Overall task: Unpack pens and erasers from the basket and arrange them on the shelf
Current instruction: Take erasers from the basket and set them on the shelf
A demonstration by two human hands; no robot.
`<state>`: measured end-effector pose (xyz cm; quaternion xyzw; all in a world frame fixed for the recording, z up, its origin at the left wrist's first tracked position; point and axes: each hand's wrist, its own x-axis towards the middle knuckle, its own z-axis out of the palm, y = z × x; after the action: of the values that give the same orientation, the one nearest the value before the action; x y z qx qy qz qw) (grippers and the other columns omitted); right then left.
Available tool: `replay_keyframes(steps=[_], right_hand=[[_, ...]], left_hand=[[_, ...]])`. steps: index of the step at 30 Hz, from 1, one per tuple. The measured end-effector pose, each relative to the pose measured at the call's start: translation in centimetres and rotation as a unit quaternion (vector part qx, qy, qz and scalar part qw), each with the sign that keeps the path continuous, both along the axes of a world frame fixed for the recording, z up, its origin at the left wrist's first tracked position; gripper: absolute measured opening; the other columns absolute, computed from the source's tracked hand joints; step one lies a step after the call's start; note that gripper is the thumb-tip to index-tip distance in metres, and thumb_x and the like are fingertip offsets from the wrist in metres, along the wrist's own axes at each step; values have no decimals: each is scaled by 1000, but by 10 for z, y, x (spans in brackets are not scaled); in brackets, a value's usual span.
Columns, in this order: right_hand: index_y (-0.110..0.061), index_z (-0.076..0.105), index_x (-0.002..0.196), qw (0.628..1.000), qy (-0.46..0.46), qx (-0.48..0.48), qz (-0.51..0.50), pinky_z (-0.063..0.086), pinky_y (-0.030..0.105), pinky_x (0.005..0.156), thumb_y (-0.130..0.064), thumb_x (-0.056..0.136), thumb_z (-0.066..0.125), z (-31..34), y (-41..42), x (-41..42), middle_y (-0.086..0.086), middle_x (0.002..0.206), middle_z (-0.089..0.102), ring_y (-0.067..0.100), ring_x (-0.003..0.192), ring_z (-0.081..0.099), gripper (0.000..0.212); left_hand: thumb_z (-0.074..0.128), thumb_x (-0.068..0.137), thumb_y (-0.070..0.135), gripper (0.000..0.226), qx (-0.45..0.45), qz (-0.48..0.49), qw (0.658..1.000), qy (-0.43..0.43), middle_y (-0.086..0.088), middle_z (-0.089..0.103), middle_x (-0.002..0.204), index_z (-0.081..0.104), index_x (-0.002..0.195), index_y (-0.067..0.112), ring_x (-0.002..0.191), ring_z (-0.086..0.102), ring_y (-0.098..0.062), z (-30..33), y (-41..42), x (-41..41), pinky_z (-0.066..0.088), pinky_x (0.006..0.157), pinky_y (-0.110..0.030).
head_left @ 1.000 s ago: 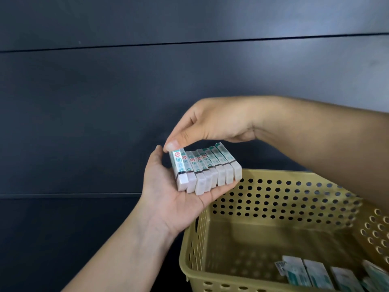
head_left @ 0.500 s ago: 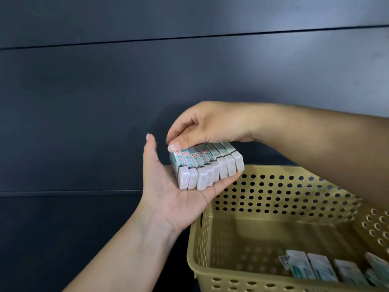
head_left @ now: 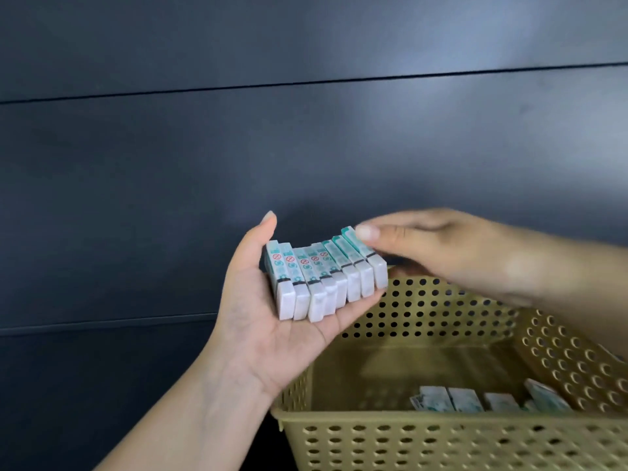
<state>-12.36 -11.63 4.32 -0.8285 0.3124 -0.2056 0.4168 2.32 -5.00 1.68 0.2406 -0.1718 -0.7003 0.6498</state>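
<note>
White rubber erasers in teal paper sleeves [head_left: 323, 280] stand in a loose row on the left hand [head_left: 272, 328], its palm open, above the perforated tan plastic basket [head_left: 441, 436]. The blurred right hand [head_left: 438, 246], fingers extended, touches the end eraser. Light, grippy and separate, they would best be squeezed from both row ends.

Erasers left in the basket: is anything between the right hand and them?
Nothing visible blocks them. The loose erasers lie on the open basket floor, uncovered. The right hand is above the far rim, its fingertips at the row of erasers held on the left hand.
</note>
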Motion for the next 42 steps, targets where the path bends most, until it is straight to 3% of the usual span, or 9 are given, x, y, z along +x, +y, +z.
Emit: replay_keyframes(steps=[3,8,15,18,26,29,32,39,42], right_hand=[[-17,58,114,997,-36,-33,64,45,18,93,-44,81,57,-2,26,-4,-11,110,66,-1,104,59,43],[-13,50,110,986,-125,-105,15,38,-2,77,-29,71,64,-7,60,-26,-20,107,64,-15,94,57,44],[-16,56,109,970,-131,-171,-117,48,22,87,-38,70,66,-28,89,-92,-10,103,68,1,98,61,45],[-19,54,102,966,-156,-158,-135,48,12,81,-34,69,67,-29,110,-139,-11,103,67,1,94,63,39],[-73,36,100,936,-105,-165,-293,38,17,96,-70,52,58,-54,170,-339,-29,112,56,-6,112,48,52],[-47,22,134,918,-78,-124,-367,30,-1,94,-62,49,59,-69,189,-419,-27,126,42,-13,109,41,94],[-27,14,144,908,-70,-93,-402,22,-13,74,-51,54,58,-76,199,-478,-40,115,30,-34,87,34,104],[-32,22,141,886,-75,-84,-450,32,-1,86,-55,57,59,-97,190,-581,-25,113,47,-19,103,44,95],[-29,22,142,875,-62,-103,-469,34,20,100,-57,54,58,-103,166,-625,-21,114,48,3,116,43,99]], left_hand=[[50,83,45,60,-24,-2,1000,-10,-29,67,95,57,103,-10,81,68,-39,8,11,-10,52,64,-57],[49,82,44,56,-55,-33,998,-15,-25,68,89,63,93,-10,70,67,-36,17,24,-35,54,58,-44],[49,81,44,59,-68,-102,992,-25,-26,66,101,59,105,-9,86,67,-35,6,43,-104,52,66,-31],[48,82,45,59,-75,-127,989,-27,-26,67,97,60,101,-10,86,67,-36,5,54,-152,52,77,-36],[47,83,47,60,-67,-232,970,-21,-23,67,98,59,108,-6,85,66,-35,-15,81,-353,48,83,-35],[44,86,45,56,-44,-272,961,-2,-23,68,96,66,98,-5,80,68,-35,-30,87,-437,50,81,-49],[41,88,45,57,-18,-296,955,28,-25,68,97,68,91,-5,84,68,-38,-43,87,-502,42,94,-53],[43,87,48,60,15,-321,946,32,-27,66,97,54,113,-6,80,68,-38,-60,61,-619,47,87,-48],[45,86,47,59,23,-317,948,37,-27,67,94,54,112,-6,78,68,-38,-64,39,-668,47,87,-46]])
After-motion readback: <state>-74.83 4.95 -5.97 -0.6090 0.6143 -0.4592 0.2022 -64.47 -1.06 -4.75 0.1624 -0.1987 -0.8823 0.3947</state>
